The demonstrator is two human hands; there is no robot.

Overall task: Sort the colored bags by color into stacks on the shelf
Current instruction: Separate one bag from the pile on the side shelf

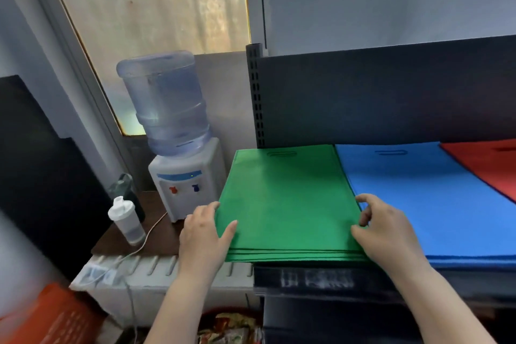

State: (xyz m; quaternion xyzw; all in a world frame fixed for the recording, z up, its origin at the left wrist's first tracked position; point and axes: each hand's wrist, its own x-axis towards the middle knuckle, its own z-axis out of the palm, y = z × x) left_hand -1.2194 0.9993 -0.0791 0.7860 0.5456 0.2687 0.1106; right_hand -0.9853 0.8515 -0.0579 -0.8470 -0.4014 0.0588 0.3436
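Both hands, left hand [202, 232] and right hand [382, 227], pinch the green stack's [287, 204] near corners; blue stack [418, 198] and red stack [485, 165] already lie sorted rightward on the shelf [321, 276], sorting apparently near done.

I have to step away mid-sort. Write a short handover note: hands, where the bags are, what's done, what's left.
Left hand: grips the green stack's left edge, thumb on top.
Right hand: fingers curled at its right edge.
Bags: green, blue stack and red stack lie side by side on the shelf.
Done: three colors are separated.
Left: square the green stack, which overhangs the shelf's left end. No loose bags are in view.
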